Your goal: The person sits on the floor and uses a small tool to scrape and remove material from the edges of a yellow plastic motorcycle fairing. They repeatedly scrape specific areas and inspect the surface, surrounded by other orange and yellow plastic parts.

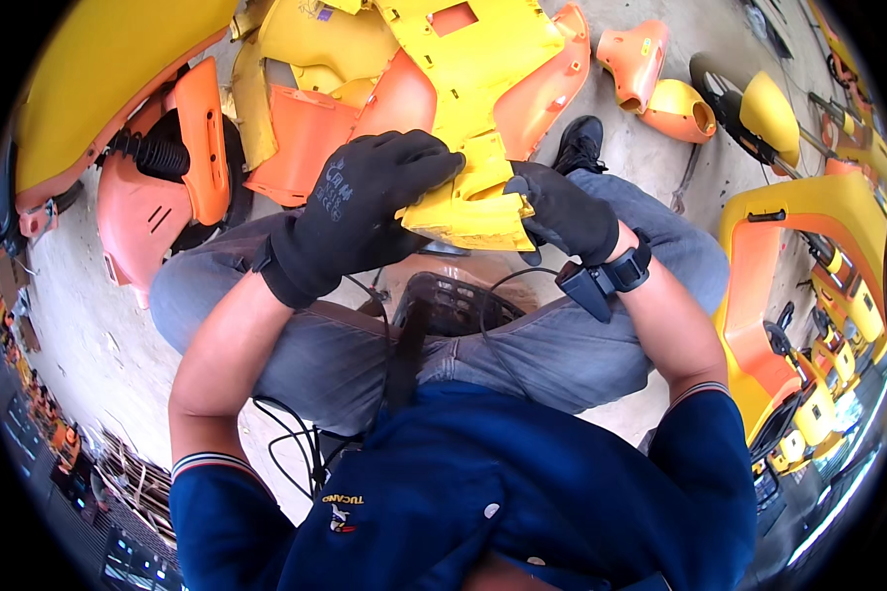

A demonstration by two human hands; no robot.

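Note:
Between my knees I hold a yellow plastic panel piece (pixel 475 219) with uneven, torn-looking edges. My left hand (pixel 365 202), in a black glove, is closed on its left side. My right hand (pixel 567 212), also gloved in black, grips its right edge. The piece meets the narrow end of a large yellow body panel (pixel 483 74) with a square cutout; whether the two are joined I cannot tell. Under that panel lie orange plastic panels (pixel 310 128). Several fingertips of both hands are hidden behind the yellow piece.
A yellow and orange scooter-like vehicle (pixel 118 108) with an orange fender stands at left. Orange and yellow shells (pixel 633 64) lie on the floor beyond my right foot. A yellow-orange frame-shaped body (pixel 857 217) stands at right. Black cables (pixel 301 448) hang by my left hip.

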